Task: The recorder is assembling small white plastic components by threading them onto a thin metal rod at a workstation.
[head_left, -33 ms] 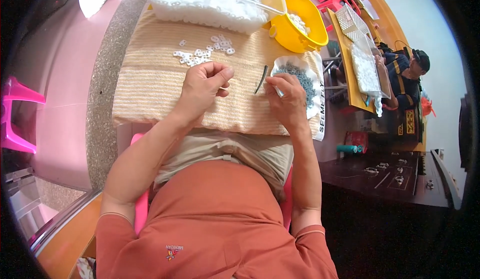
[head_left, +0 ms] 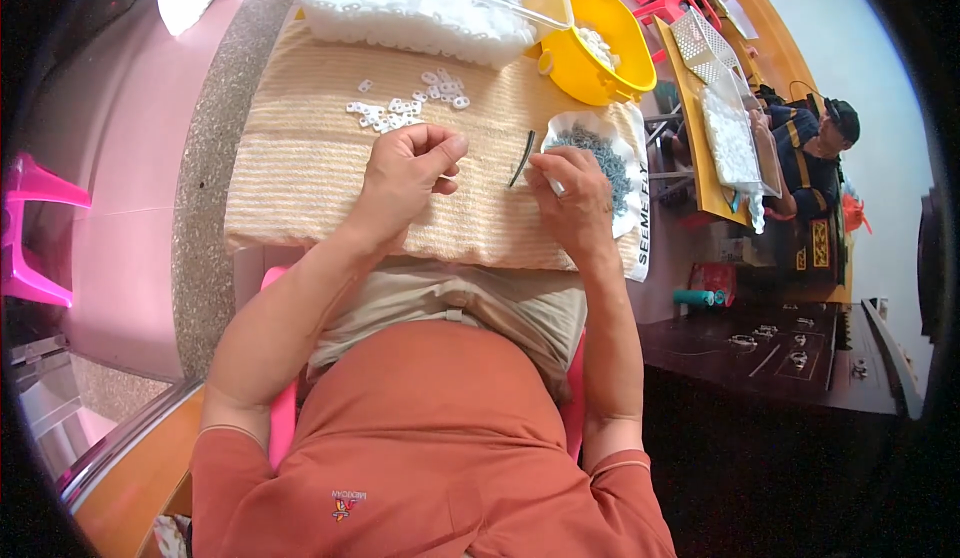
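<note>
My left hand is closed in a pinch above the striped towel, thumb against curled fingers. A white sliver shows at its fingertips, too small to name. Just beyond it lies a loose group of small flat white plastic pieces with holes. To the right, my right hand is closed, its fingertips together over the near-left edge of a pile of small grey-blue parts on a white sheet. Something small and white shows between its fingers. A thin dark curved stick lies left of those fingertips.
A clear bin full of white pieces stands at the table's far side. Beside it is a yellow basin with more white pieces. A beige striped towel covers the table. Another person works at a table on the right.
Almost nothing differs. My right fingers have shifted very slightly, and a white sliver shows more plainly at my left fingertips.
</note>
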`<action>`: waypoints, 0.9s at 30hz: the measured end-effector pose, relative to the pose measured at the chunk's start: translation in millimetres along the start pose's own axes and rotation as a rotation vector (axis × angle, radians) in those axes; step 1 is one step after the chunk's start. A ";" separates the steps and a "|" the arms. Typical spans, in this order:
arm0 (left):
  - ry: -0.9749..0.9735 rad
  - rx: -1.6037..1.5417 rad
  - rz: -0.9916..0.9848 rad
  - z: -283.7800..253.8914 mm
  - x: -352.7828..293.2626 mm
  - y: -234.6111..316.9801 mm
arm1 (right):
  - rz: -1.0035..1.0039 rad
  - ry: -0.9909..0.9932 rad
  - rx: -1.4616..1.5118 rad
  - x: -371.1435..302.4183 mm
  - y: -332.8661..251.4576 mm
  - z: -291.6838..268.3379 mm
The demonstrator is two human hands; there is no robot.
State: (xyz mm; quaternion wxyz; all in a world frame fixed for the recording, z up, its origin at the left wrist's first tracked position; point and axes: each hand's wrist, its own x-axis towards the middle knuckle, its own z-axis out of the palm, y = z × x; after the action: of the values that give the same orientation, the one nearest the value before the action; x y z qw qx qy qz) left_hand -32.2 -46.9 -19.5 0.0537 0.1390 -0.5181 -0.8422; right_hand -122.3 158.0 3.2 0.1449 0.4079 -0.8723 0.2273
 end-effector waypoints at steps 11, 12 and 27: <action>-0.051 0.007 -0.025 3.9 -2.6 -2.3 | -0.075 -0.142 -0.223 10.6 -16.8 10.9; -0.053 0.004 -0.028 3.4 -2.9 -2.2 | -0.073 -0.148 -0.220 11.0 -17.6 11.0; -0.059 0.023 -0.038 7.2 -2.5 -7.0 | -0.174 -0.167 -0.339 6.4 -9.7 24.5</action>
State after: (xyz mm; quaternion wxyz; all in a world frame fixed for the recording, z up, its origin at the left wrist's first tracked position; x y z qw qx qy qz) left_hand -31.5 -36.9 -22.1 0.0209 0.1245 -0.5264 -0.8408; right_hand -120.4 135.8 -12.2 0.1577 0.4690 -0.8685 0.0295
